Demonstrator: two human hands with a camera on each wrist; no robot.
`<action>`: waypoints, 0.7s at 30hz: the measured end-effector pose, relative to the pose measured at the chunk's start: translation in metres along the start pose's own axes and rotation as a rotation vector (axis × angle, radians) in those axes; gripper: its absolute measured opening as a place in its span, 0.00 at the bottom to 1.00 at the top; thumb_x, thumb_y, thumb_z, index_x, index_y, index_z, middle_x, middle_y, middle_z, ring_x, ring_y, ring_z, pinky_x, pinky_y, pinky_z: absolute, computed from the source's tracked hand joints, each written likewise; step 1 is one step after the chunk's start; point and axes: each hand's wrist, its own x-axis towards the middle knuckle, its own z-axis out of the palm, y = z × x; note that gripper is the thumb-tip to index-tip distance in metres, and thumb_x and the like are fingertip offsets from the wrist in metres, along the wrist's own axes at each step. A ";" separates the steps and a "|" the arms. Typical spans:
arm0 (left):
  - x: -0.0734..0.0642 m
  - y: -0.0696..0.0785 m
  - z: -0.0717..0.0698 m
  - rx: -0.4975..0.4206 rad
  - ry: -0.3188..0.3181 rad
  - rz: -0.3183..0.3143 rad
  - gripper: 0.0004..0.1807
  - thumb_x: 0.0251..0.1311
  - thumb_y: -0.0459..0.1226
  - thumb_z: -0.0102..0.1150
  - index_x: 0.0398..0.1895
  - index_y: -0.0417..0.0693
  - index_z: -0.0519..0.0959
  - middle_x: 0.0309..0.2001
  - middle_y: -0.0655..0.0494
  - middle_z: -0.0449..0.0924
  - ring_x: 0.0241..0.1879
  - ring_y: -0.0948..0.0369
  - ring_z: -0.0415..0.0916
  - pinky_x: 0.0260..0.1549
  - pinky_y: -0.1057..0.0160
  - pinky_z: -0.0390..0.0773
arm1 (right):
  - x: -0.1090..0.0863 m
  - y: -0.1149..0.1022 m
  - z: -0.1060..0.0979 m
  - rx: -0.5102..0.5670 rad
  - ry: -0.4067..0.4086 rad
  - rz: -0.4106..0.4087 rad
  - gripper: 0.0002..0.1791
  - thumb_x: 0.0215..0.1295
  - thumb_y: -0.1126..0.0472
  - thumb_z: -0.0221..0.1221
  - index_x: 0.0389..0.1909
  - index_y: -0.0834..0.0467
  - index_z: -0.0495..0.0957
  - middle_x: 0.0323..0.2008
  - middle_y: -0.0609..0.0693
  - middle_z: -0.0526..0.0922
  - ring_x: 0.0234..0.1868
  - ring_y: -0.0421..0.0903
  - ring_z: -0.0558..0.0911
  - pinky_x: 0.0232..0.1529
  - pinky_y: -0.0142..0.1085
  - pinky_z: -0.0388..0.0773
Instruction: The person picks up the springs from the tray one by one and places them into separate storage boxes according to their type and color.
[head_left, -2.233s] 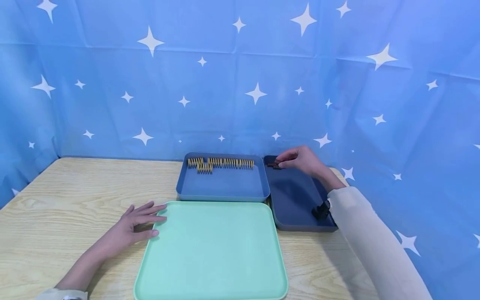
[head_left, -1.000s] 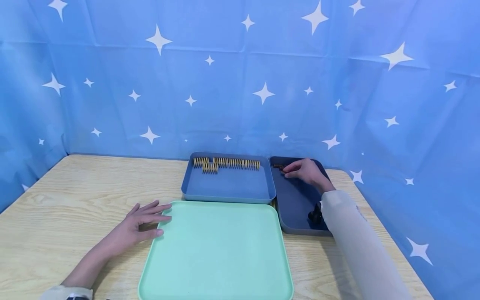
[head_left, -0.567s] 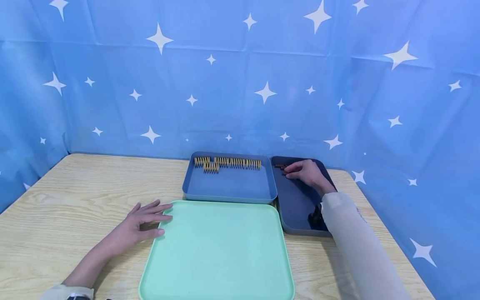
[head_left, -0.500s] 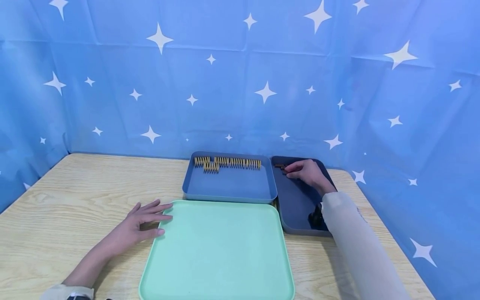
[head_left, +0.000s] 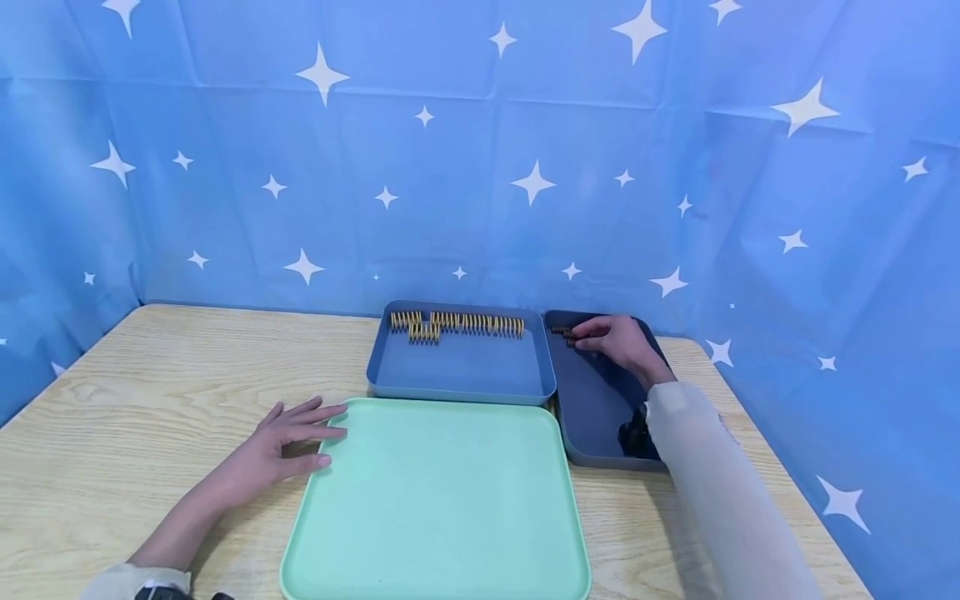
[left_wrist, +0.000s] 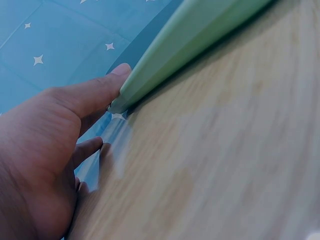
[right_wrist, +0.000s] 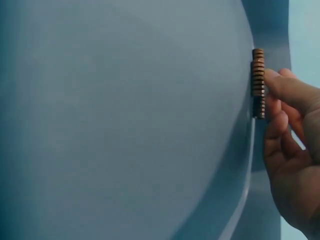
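Observation:
My right hand [head_left: 618,340] reaches into the dark tray [head_left: 592,408] at the right. Its thumb and fingertips pinch at a small dark coppery spring [right_wrist: 258,80] near the tray's back left corner. Other small dark springs [head_left: 559,330] lie right against it, partly behind the fingers. My left hand [head_left: 266,450] rests on the left rim of the light green tray [head_left: 450,500], its fingers loosely spread. In the left wrist view the thumb [left_wrist: 112,77] touches that tray's edge.
Behind the green tray stands a blue-grey tray [head_left: 465,371] with several yellow springs [head_left: 477,322] along its back. It sits close beside the dark tray on the wooden table [head_left: 187,375]. A blue star-patterned curtain [head_left: 420,150] hangs behind.
My right hand has come slightly nearer and to the right within the dark tray, then stayed nearly still. The head view has shifted a little. The left hand stays on the green tray's rim.

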 end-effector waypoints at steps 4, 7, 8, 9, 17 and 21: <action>0.000 0.001 0.000 -0.003 -0.001 -0.001 0.19 0.58 0.41 0.65 0.54 0.53 0.81 0.66 0.51 0.68 0.69 0.37 0.48 0.59 0.28 0.30 | -0.001 -0.004 -0.004 -0.001 0.000 0.001 0.13 0.63 0.60 0.64 0.48 0.57 0.83 0.48 0.56 0.81 0.47 0.53 0.79 0.49 0.47 0.76; -0.001 0.001 0.000 -0.002 -0.003 -0.007 0.19 0.58 0.41 0.65 0.54 0.53 0.81 0.66 0.51 0.68 0.69 0.37 0.48 0.60 0.29 0.30 | -0.002 -0.009 -0.007 0.006 0.003 0.003 0.14 0.64 0.59 0.63 0.49 0.56 0.82 0.50 0.56 0.81 0.50 0.53 0.78 0.51 0.49 0.74; 0.000 0.001 0.000 -0.001 -0.004 -0.008 0.19 0.58 0.42 0.65 0.54 0.53 0.81 0.66 0.51 0.68 0.69 0.37 0.48 0.60 0.29 0.30 | -0.003 -0.011 -0.008 0.008 0.004 0.002 0.14 0.64 0.58 0.63 0.50 0.56 0.82 0.50 0.56 0.80 0.51 0.53 0.77 0.52 0.49 0.74; 0.000 0.000 0.000 -0.001 -0.005 -0.011 0.20 0.58 0.42 0.65 0.54 0.53 0.81 0.66 0.51 0.68 0.69 0.37 0.48 0.60 0.29 0.29 | -0.003 -0.014 -0.010 0.009 0.002 -0.001 0.14 0.65 0.57 0.62 0.50 0.56 0.82 0.51 0.56 0.80 0.51 0.53 0.77 0.52 0.49 0.73; -0.001 -0.003 -0.002 -0.025 -0.010 -0.032 0.20 0.58 0.41 0.65 0.55 0.53 0.80 0.66 0.51 0.68 0.69 0.36 0.48 0.59 0.29 0.28 | -0.013 -0.049 -0.023 0.082 0.046 -0.061 0.20 0.72 0.53 0.54 0.57 0.62 0.77 0.52 0.60 0.77 0.49 0.58 0.77 0.51 0.53 0.74; 0.001 -0.002 -0.004 -0.053 -0.022 -0.063 0.21 0.59 0.41 0.64 0.57 0.50 0.79 0.66 0.49 0.67 0.69 0.37 0.49 0.60 0.30 0.28 | -0.027 -0.071 -0.034 0.073 0.122 -0.078 0.19 0.72 0.51 0.53 0.54 0.58 0.79 0.50 0.57 0.79 0.45 0.53 0.77 0.47 0.47 0.76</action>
